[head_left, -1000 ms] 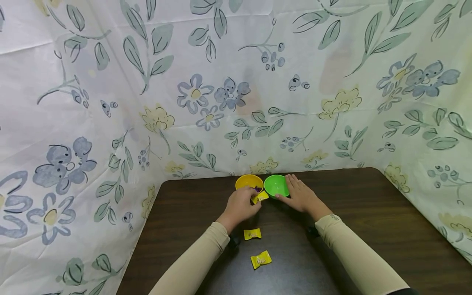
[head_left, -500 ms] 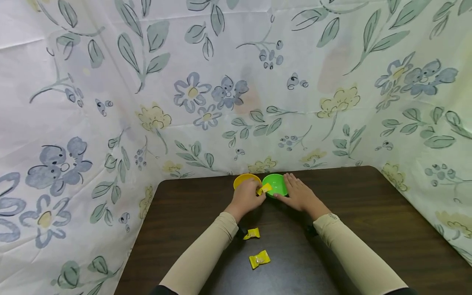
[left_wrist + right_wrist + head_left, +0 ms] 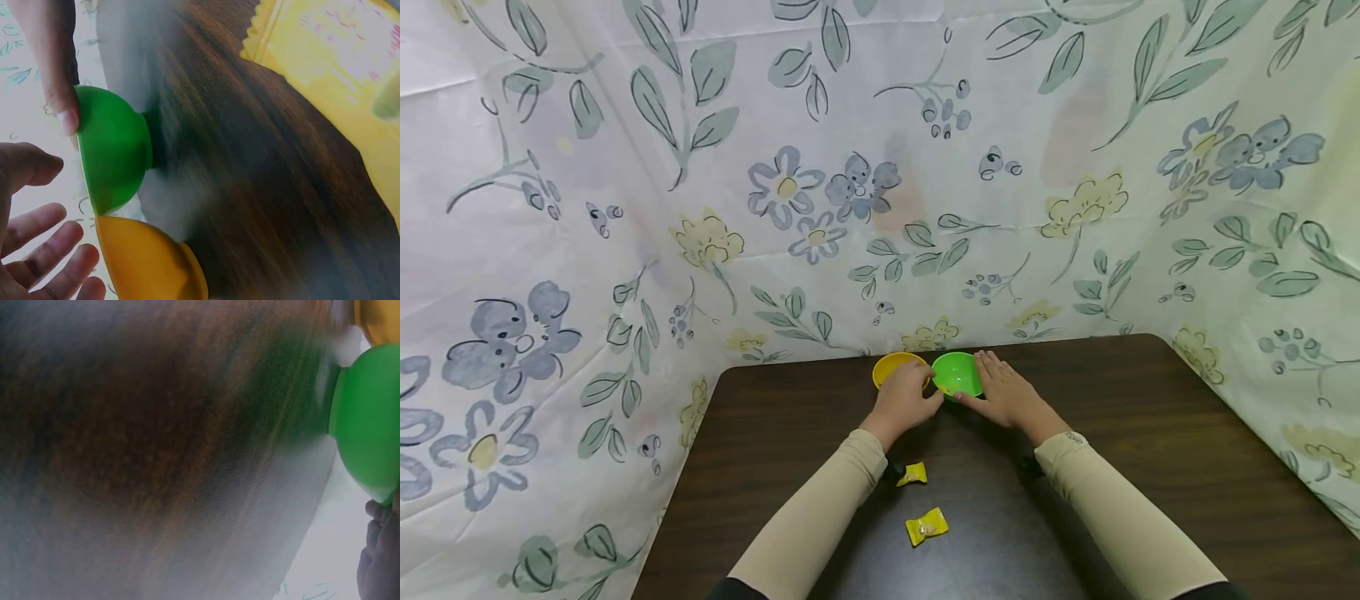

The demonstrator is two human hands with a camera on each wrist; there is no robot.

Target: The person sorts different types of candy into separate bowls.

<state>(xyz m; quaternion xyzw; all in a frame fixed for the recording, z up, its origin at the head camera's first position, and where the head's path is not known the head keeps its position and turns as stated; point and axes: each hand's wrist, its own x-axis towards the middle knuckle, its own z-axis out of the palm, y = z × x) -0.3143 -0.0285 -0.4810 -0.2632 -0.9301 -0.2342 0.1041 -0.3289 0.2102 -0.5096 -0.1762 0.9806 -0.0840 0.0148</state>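
Note:
My left hand [image 3: 904, 396] hovers over the near side of the orange-yellow bowl [image 3: 889, 367], close to the green bowl [image 3: 955, 367]. In the left wrist view its fingers [image 3: 53, 247] and thumb stand apart with nothing between them. A small bit of yellow [image 3: 948, 391] shows low inside the green bowl, partly hidden by its near rim. My right hand [image 3: 1011, 396] rests against the right side of the green bowl, fingers straight and thumb at the near rim. Two yellow-wrapped candies [image 3: 927, 527] lie on the table nearer to me, one partly behind my left wrist.
The bowls stand side by side near the far edge of the dark wooden table [image 3: 1120, 467]. A floral cloth [image 3: 1000, 183] hangs behind it and along both sides. One candy wrapper [image 3: 337, 69] looms large in the left wrist view.
My left hand has moved right from the yellow bowl with a yellow-wrapped candy and let it go at the green bowl. My right hand stays on the green bowl.

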